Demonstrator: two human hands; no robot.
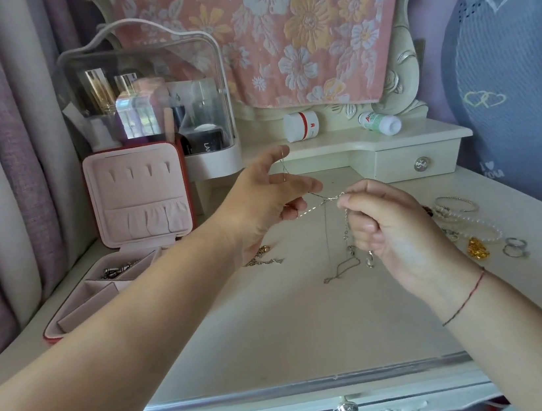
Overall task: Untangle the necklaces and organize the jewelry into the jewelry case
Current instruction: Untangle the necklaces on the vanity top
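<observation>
Cream-painted desk [278,325] stands against a lilac wall, with mauve curtains [0,172] at its left edge and a floral towel [274,32] hanging behind. An open pink jewelry case [137,195] sits at the rear left corner. The tangled necklaces [326,201] hang above the desk's centre, stretched between both hands. The left hand [259,206] curls its lower fingers [297,206] on one chain. The right hand [393,230] pinches the knot. Bracelets and rings [472,223] lie near the right edge.

I see a flowered towel [274,32] hanging above a white jar [300,126] and a bottle [379,123] lying sideways, right of a clear cosmetics organizer [218,157].
</observation>
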